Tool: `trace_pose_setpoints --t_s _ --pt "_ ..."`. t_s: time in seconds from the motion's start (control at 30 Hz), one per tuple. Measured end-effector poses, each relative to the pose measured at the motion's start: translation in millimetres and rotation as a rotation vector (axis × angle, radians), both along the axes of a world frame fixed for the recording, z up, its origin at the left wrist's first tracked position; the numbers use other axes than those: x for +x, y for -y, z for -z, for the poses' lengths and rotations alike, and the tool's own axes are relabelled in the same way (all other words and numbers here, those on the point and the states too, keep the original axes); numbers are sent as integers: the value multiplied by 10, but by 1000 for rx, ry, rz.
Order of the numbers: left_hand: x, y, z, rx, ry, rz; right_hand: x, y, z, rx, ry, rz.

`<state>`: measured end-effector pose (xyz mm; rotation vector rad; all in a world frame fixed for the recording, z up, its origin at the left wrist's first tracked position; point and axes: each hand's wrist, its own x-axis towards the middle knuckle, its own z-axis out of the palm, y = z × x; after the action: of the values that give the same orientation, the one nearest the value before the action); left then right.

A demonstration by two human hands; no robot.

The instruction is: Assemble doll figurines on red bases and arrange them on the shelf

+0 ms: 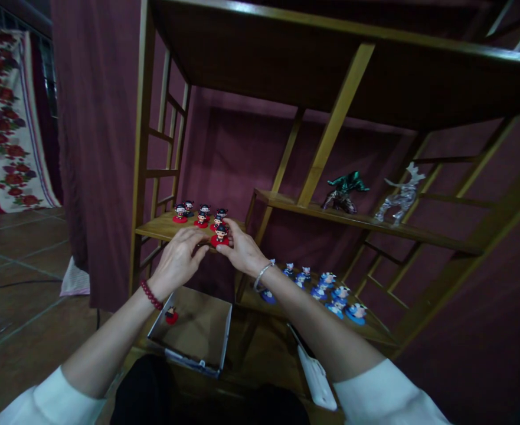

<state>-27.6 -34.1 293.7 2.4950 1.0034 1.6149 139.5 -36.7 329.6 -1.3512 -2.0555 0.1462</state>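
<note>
My right hand [243,249] pinches a small doll figurine [220,234] with a black hat and a round red base, at the front edge of the left wooden shelf [156,227]. My left hand [180,260] is beside it at the shelf edge, thumb apart from the bent fingers, nothing visible in its grasp. Behind my hands, several similar figurines [201,219] on red bases stand in loose rows on the shelf. Below, an open box [198,330] contains one more red-based figurine [171,314].
Several blue-and-white figurines [328,280] stand on the lower right shelf, partly behind my right forearm. Higher up are a green-and-purple metallic figure [344,192] and a silver deer-like figure [401,195]. A white object [315,378] lies under my right arm. Wooden posts [337,127] divide the shelving.
</note>
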Motion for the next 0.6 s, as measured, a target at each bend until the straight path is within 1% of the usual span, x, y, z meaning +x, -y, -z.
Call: trace_pose_setpoints --t_s 0.17,0.33,0.47,0.6 --pt "42 -118 36 19 -73 61 37 -112 27 -75 -8 48" --pt "73 -209 65 -26 -94 134 65 -240 69 -116 -36 61" --pt "83 -268 83 -57 -74 171 53 -280 36 -165 -55 67" --pt "91 -297 106 -38 -93 176 46 -292 10 -186 -44 79"
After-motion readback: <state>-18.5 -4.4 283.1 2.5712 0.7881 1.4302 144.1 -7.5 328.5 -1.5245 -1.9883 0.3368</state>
